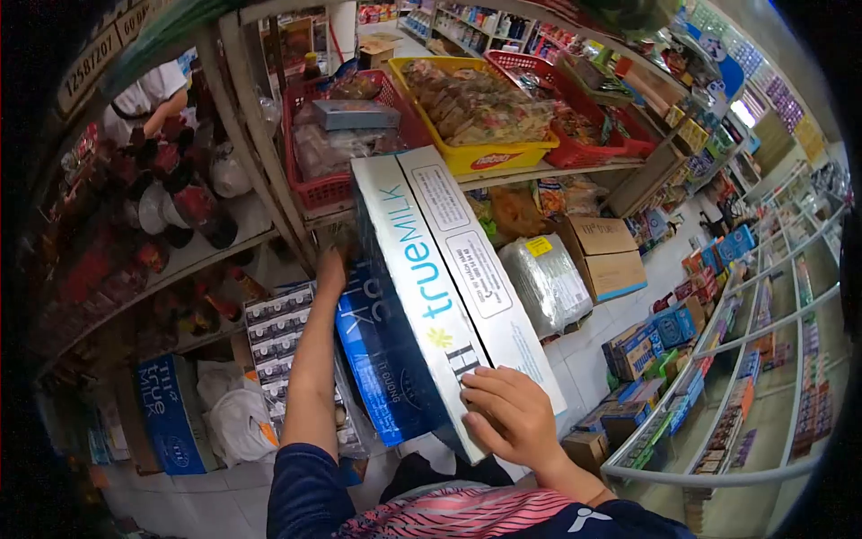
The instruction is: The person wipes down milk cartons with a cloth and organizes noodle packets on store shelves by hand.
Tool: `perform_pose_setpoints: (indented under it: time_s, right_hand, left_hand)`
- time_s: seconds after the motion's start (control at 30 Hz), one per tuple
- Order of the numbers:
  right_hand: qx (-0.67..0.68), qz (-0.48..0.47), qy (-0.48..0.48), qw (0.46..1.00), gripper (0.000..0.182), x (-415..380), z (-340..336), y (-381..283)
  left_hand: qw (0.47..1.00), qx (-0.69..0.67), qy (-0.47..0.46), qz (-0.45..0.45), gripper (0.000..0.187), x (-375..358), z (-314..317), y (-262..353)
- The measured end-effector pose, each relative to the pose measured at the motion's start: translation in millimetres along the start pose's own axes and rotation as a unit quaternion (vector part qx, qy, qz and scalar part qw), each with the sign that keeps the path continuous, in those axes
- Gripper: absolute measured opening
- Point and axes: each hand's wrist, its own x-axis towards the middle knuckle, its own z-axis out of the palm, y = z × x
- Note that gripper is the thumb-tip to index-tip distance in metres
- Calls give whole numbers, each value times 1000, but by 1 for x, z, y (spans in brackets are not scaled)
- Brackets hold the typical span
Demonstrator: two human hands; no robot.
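A large TH true MILK carton (431, 260), white on top with a dark blue side, stands slanted in front of me. My right hand (512, 418) lies on its near end, palm down, with the fingers stretched out flat on the white face. My left hand (330, 265) reaches down along the carton's far left side, beside the shelf post; its fingers are mostly hidden. Below the left edge of the carton is a bright blue milk pack (373, 377). A plastic-wrapped tray of small packs (285, 346) lies to the left, next to my left forearm.
A red basket (337, 190) and a yellow basket (485, 160) with packaged goods stand on the shelf ahead. A wrapped bundle (546, 283) and a brown carton (606, 260) are to the right. A glass display case (718, 476) curves along the right; a blue milk box (171, 413) is at left.
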Motion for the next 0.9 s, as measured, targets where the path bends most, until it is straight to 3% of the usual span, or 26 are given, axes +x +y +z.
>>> perform_pose_setpoints:
  time_s: [0.03, 0.1, 0.13, 0.2, 0.3, 0.33, 0.4, 0.47, 0.53, 0.6, 0.67, 0.73, 0.8, 0.83, 0.9]
  right_hand:
    - [0, 5, -9, 1000, 19, 0, 0, 1]
    - [1, 18, -20, 1000, 20, -1, 0, -1]
    - [3, 21, -26, 999, 20, -1, 1, -1]
    - [3, 22, -23, 999, 21, -1, 0, 0]
    - [2, 20, -24, 1000, 22, 0, -2, -1]
    - [4, 18, -29, 999, 23, 0, -2, 0]
    - [-4, 24, -27, 999, 23, 1, -1, -2]
    - [1, 29, -15, 999, 22, 1, 1, -2]
    - [4, 29, 2, 1000, 22, -1, 2, -3]
    - [3, 26, 19, 999, 21, -3, 5, -3]
    - [6, 21, 33, 999, 20, -4, 7, -4]
    - [13, 27, 36, 999, 18, -4, 8, -6]
    - [16, 23, 35, 999, 18, -7, 10, -4]
    - [18, 10, 44, 999, 18, -7, 12, -2]
    - [24, 16, 51, 998, 18, -9, 10, -3]
  left_hand:
    - [1000, -4, 0, -5, 28, 7, -6, 4]
    - [994, -24, -44, -99, 29, 7, -30, 24]
    - [993, -26, -47, -104, 29, -3, -20, 22]
    - [990, -87, 35, -107, 30, -23, -1, 21]
    - [993, -101, -25, -49, 29, -45, -49, 76]
    - [999, -1, 35, 22, 29, -54, -49, 74]
    - [992, -47, 40, -107, 27, -44, -21, 49]
    - [992, -50, 56, -98, 25, -18, -18, 35]
    - [999, -22, -19, -34, 24, -1, -4, 11]
    - [983, -73, 25, -170, 24, -1, 16, 13]
    - [966, -79, 3, -245, 24, -14, -41, 71]
    - [982, -57, 78, -161, 25, -46, -4, 58]
    - [991, -29, 4, -134, 26, -78, -40, 97]
    - [995, -34, 31, -90, 29, -98, -53, 114]
    - [993, -66, 27, -90, 31, -139, -68, 150]
